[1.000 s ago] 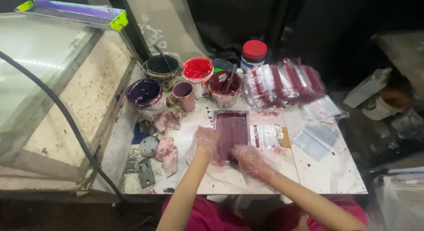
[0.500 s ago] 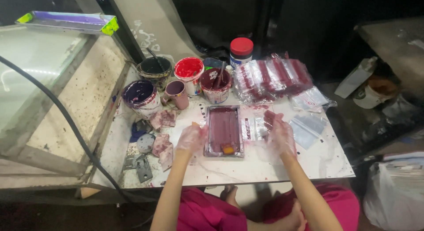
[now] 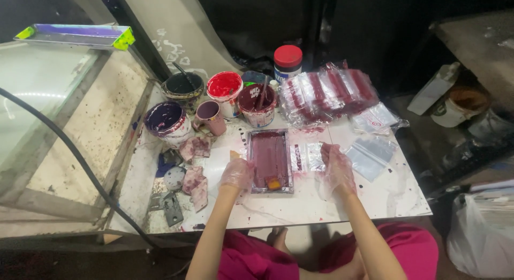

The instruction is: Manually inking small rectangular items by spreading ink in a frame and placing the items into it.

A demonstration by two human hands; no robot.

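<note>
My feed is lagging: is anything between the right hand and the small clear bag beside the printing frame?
Nothing visible. The right hand already lies on the small clear bag, just right of the printing frame, with bare table around it. The left hand rests against the frame's left edge, away from the bag.

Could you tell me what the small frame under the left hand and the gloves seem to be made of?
The small frame looks like metal with a mesh panel: grey rim, flat surface stained maroon. The gloves on the left hand and right hand seem thin clear plastic film: glossy, wrinkled, skin showing through.
</note>
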